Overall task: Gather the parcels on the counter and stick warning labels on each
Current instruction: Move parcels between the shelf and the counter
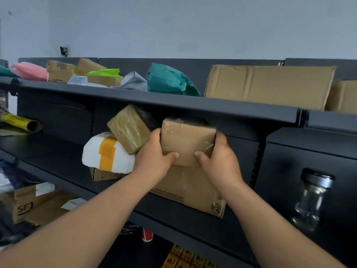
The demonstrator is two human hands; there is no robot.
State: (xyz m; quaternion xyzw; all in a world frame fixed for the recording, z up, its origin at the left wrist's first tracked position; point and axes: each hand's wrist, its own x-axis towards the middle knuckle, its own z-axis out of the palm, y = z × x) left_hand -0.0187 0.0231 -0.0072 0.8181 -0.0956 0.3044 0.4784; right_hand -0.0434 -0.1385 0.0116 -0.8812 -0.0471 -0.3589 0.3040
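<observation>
Under the upper shelf (173, 102), left hand (154, 158) and right hand (219, 158) clasp a taped brown parcel (187, 140) from either side.

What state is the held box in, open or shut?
Shut: clear tape wraps the box; left hand and right hand grip its sides.

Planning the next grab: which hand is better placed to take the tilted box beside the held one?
Left, likely. The left hand grips the small box on the side next to the tilted box; the right hand holds the far side, with the small box between.
</observation>
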